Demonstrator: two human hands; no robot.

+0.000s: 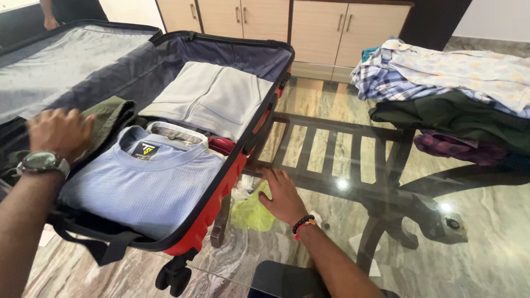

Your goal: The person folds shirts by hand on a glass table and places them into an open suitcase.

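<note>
- Red shell on the open suitcase (205, 221), dark grey lining inside, left of the frame.
- Pale blue T-shirt (144, 185) on top, with a black neck label.
- Light grey folded garment (212, 96) above it; an olive green one (110, 118) at the left.
- Upper right: the clothes pile (441, 83) shows blue-and-white check, cream floral print, dark green, purple plaid.
- Lime green bag (251, 209) under the glass surface (486, 221), lower centre.
- Red-and-black bead bracelet (303, 224) on the wrist.
</note>
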